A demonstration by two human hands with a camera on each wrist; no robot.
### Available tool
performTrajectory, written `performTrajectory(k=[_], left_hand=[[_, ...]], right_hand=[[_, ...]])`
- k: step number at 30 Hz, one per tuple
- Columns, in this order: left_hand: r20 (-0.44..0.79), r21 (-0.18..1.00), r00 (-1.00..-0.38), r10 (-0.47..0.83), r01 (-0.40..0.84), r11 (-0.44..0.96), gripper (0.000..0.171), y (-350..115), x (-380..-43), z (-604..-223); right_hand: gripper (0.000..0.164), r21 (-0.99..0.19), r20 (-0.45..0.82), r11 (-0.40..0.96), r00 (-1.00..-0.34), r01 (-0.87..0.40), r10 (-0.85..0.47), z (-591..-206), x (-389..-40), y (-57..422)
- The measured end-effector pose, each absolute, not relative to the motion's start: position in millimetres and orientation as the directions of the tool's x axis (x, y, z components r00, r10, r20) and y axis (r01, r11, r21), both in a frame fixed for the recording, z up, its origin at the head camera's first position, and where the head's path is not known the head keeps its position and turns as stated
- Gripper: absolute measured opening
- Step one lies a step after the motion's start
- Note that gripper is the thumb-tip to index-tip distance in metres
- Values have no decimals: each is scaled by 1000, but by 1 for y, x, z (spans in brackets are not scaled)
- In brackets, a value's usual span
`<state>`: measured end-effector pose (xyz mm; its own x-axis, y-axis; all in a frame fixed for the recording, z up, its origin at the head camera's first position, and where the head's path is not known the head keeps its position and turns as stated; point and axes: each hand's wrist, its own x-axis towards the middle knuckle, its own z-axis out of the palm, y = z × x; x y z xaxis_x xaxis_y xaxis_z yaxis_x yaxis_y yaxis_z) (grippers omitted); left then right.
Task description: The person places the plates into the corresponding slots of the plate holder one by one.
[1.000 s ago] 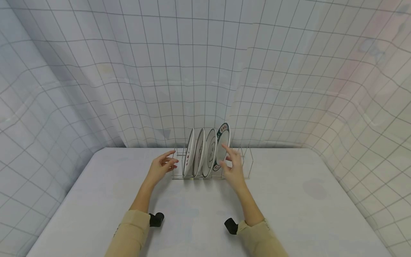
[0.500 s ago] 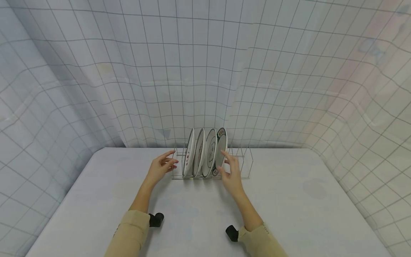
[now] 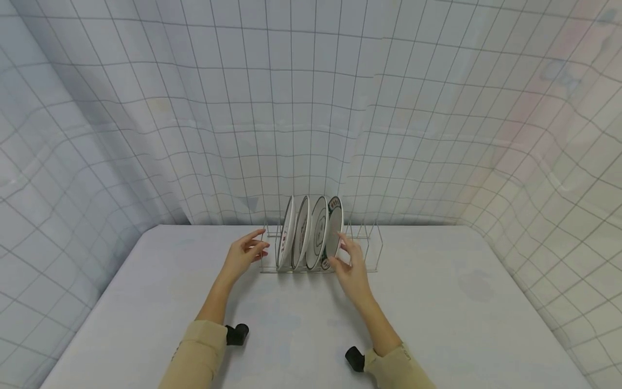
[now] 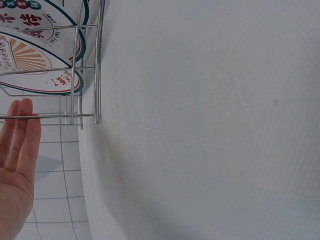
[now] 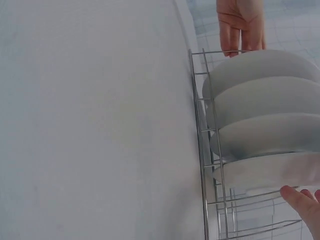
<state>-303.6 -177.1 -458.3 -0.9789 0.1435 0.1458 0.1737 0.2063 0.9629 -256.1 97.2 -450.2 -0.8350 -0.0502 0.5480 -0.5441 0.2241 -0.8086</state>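
Several white plates with dark rims stand on edge in a wire dish rack (image 3: 379,254). The rightmost plate (image 3: 335,224) has a patterned green border. Beside its right-hand edge is my right hand (image 3: 355,269), thumb and fingers apart; in the right wrist view its fingertips (image 5: 295,197) lie along the plate's pale back (image 5: 270,170), not round it. My left hand (image 3: 239,256) rests at the rack's left end. In the left wrist view its straight fingers touch the end wire, below a plate (image 4: 35,55) with red and orange print.
The rack stands near the back of a white table (image 3: 427,313), before a white gridded curtain (image 3: 311,108). Wire slots (image 3: 362,240) right of the plates hold nothing. Black wrist cameras (image 3: 237,334) sit at both cuffs.
The rightmost plate has come down from above the others into its slot, level with them. My right hand moved down with it and loosened. My left hand has stayed in place.
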Motion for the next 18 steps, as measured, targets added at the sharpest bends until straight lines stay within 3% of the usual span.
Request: performTrajectory(k=[3,9,13,18], left_hand=[[169,957,-973,156,200,210,47,-178,-304,-457],[210,946,-965,155,241,218,48,-179,-308,-454],[173,961,-977,127,196,193,48,-179,-309,-453],[130,975,-982,140,153,162,50,-178,-307,-453]], right_hand=[[53,-821,550,239,-831,-519,84,-457,-261,108],[48,-827,551,378,-734,-416,397,-466,-266,131],[50,-873,463,380,-763,-305,450,-472,-269,139],[46,-905,399,341,-782,-253,479,-475,-279,143]])
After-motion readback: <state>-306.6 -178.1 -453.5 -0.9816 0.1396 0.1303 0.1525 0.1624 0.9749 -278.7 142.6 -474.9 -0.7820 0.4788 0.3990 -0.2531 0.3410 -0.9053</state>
